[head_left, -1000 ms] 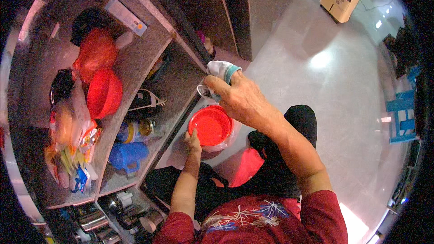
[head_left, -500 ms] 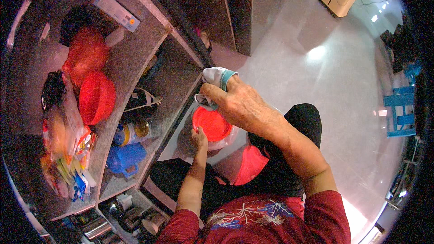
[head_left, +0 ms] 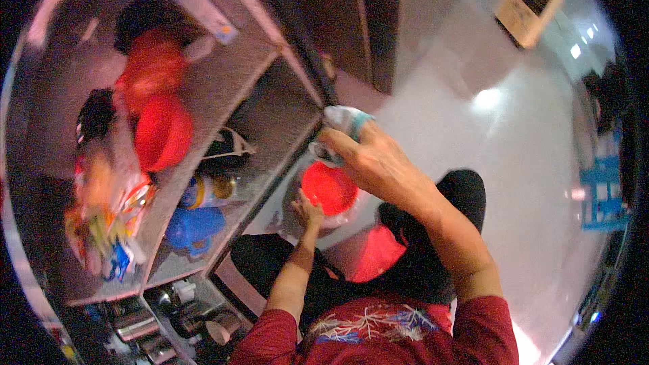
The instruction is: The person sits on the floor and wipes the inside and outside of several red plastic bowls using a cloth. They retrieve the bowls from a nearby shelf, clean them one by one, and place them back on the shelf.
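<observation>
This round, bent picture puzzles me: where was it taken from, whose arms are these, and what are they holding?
It comes from a small wide-angle camera worn on a person's head, looking down, so straight edges curve near the rim. There is no machine here: both arms are the wearer's own. The right hand is raised, its fingers closed on a crumpled white and teal cloth or bag; I cannot tell which. The left hand touches the rim of a red bowl low by the pale floor. To the left, open grey shelves carry a red basin, bags and a blue container.
</observation>
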A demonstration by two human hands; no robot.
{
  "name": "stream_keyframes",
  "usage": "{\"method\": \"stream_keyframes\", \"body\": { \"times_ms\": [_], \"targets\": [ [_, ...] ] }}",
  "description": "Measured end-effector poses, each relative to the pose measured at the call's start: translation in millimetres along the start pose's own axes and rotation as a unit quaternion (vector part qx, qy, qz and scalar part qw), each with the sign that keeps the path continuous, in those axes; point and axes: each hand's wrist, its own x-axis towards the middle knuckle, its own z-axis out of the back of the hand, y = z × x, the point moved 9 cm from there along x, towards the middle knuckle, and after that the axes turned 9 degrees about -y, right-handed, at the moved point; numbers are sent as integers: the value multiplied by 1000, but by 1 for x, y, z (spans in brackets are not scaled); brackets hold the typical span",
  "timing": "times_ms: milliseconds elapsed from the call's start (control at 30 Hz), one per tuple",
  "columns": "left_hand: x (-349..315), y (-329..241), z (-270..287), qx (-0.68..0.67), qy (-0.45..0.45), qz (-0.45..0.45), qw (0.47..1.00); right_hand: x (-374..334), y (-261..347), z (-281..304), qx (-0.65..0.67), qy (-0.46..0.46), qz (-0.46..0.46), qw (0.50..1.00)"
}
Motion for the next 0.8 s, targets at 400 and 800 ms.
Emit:
{"method": "stream_keyframes", "body": {
  "times_ms": [400, 800],
  "targets": [
    [41, -196, 380, -71, -481, -286, 826, 0, 20, 17, 44, -93, 75, 992],
    [127, -191, 408, 8, -263, -355, 897, -2, 24, 4, 42, -15, 70, 997]
  ]
}}
